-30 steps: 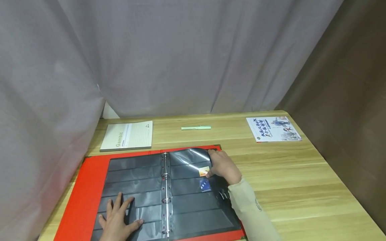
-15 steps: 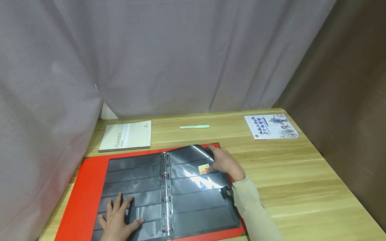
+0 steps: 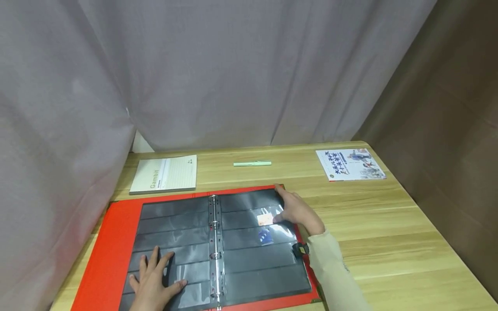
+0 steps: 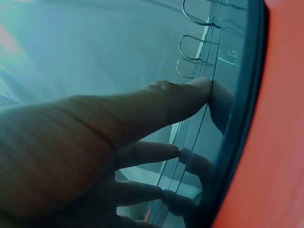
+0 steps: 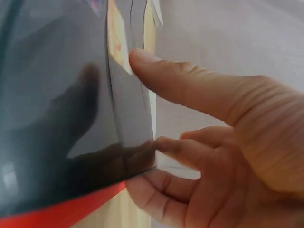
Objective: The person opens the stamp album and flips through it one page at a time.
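A red ring binder (image 3: pixel 105 242) lies open on the table, with black pocket pages on both sides of its metal rings (image 3: pixel 215 255). My left hand (image 3: pixel 151 283) rests on the left page (image 3: pixel 175 216), fingers spread. My right hand (image 3: pixel 297 211) is at the right page's (image 3: pixel 264 280) upper outer edge. In the right wrist view its thumb (image 5: pixel 185 85) reaches over the page while the other fingers touch the edge. Beside that thumb, an orange-and-white stamp-like piece (image 3: pixel 265 219) shows in a pocket. A blue one (image 3: pixel 266 236) sits in the pocket below.
Behind the binder lie a Gambit notepad (image 3: pixel 163 175) at left and a pale green pen (image 3: pixel 252 163) in the middle. A booklet with a drawn cover (image 3: pixel 351 164) is at the far right of the wooden table (image 3: pixel 389 242). Grey curtains hang behind.
The right page, raised and bowed earlier, now lies nearly flat. My right hand has moved slightly right and down with its edge. The left hand stays in place.
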{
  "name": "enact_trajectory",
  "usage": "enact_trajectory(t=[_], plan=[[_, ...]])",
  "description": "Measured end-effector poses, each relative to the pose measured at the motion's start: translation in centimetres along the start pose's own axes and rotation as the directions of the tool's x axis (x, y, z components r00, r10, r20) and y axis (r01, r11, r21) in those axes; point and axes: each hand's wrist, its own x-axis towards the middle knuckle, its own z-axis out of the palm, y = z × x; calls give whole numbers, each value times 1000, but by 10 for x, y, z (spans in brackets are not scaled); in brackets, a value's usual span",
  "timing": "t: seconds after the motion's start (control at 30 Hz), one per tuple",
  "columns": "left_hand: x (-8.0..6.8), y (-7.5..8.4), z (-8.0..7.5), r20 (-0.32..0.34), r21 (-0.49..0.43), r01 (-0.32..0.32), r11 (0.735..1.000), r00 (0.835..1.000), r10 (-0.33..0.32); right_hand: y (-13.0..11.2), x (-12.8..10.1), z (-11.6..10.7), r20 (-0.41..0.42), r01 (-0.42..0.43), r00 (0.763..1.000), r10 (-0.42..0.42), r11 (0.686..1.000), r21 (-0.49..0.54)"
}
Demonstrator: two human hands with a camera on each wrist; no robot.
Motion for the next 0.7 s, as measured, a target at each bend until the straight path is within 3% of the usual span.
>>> enact_trajectory(t=[0.33,0.53,0.7], plan=[[-1,0,-1,-7,10,0,1000,1000,0,18,-23,5,-44,122,992,-120,992,45],[-1,0,-1,-2,7,0,1000,1000,0,25,-33,6,-51,73,997,-65,982,173],[-2,1,-1,1,-8,0,1000,1000,0,31,-41,5,-52,46,998,-31,946,320]])
